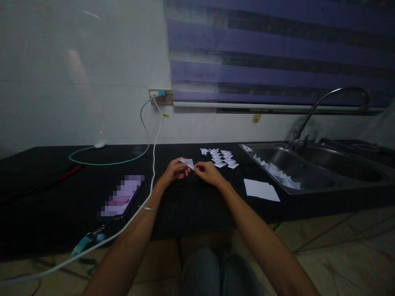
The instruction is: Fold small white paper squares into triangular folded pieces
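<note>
A small piece of folded white paper (188, 163) is raised just above the dark countertop (197, 209). My left hand (176, 170) grips its left side between thumb and fingers. At the lower right corner, my right hand (207, 172) pinches the same paper with thumb and forefinger. Beyond my right hand lies a group of folded white paper boats (220, 157), set out in rows. A stack of flat white paper sheets (261, 190) rests to the right, near the sink.
More folded papers (279, 174) lie along the left rim of the steel sink (308, 164), under a curved faucet (311, 111). A phone (123, 196) lies at left. A white cable (153, 164) crosses over my left forearm; a teal cable (111, 163) loops behind.
</note>
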Available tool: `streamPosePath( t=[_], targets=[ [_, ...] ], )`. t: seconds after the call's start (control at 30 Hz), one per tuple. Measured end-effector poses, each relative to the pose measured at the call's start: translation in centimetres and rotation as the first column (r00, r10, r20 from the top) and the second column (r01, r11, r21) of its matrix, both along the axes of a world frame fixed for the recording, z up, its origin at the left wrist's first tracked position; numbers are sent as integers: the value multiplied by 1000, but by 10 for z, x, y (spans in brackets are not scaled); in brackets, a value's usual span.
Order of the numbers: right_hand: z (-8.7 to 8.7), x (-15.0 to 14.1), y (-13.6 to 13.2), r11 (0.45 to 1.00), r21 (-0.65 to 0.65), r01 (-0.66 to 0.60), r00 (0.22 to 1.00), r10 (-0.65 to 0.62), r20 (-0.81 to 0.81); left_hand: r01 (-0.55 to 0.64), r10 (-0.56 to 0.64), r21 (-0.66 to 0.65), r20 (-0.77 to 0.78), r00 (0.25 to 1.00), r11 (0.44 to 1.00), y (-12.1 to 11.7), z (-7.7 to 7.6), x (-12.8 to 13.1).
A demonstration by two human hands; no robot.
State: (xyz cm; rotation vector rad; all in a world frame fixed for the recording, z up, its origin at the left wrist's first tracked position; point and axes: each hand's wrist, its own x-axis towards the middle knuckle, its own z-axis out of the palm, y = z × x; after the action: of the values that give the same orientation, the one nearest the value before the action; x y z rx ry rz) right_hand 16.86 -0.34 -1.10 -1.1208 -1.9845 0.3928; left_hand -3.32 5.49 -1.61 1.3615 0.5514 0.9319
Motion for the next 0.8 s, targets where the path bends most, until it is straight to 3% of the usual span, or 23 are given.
streamPosePath(
  t=[0.37, 0.57, 0.8],
  targets=[
    [-2, -1, 3, 999, -45, 24, 990, -30, -138, 23, -21, 70, -25, 999, 997, -11, 11, 0],
    [-2, -2, 3, 995, -89, -35, 982, 18, -185, -76, 96, 136, -146, 985, 988, -26, 21, 5],
    [-3, -3, 5, 992, -112, -50, 975, 24, -222, -133, 160, 172, -155, 975, 976, -20, 13, 6]
  ],
)
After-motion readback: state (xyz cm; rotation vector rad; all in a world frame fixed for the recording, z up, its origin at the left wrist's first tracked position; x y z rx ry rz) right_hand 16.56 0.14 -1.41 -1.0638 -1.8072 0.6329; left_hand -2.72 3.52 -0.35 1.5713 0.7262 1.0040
